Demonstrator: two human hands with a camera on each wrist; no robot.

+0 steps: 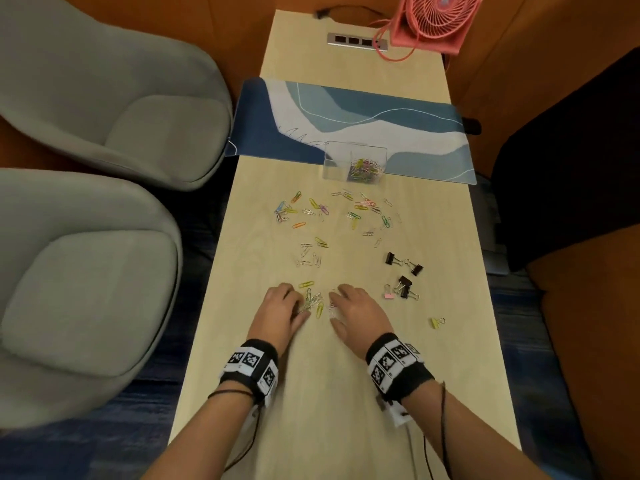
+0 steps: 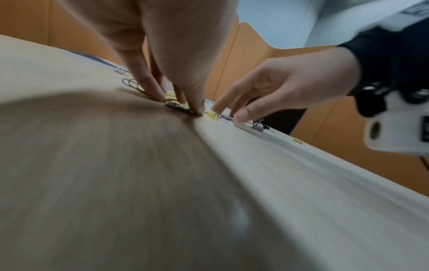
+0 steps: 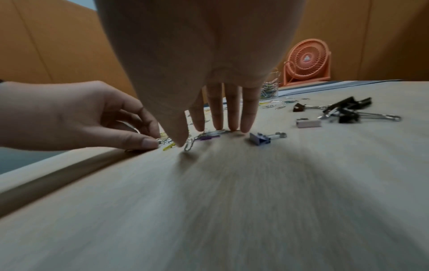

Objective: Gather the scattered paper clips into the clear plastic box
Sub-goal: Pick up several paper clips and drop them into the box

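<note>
A small heap of paper clips (image 1: pixel 313 301) (image 3: pixel 206 136) lies on the wooden table (image 1: pixel 329 393) between my two hands. My left hand (image 1: pixel 298 308) (image 2: pixel 178 103) stands on its fingertips at the heap's left side, fingers bent, touching the clips. My right hand (image 1: pixel 341 304) (image 3: pixel 205 133) presses straight fingers (image 3: pixel 233 117) down on the heap's right side. Many more coloured clips (image 1: pixel 363 209) are strewn farther out. The clear plastic box (image 1: pixel 355 161) (image 3: pixel 269 89) sits beyond them on the mat's edge, with several clips inside.
Black binder clips (image 1: pixel 403 263) (image 3: pixel 343 110), a pink one (image 1: pixel 388 295) and a yellow one (image 1: pixel 438 321) lie right of my hands; a purple one (image 3: pixel 260 138) sits by my right fingertips. A blue desk mat (image 1: pixel 415 133), pink fan (image 1: pixel 436 19) and grey chairs (image 1: pixel 86 289) surround the table.
</note>
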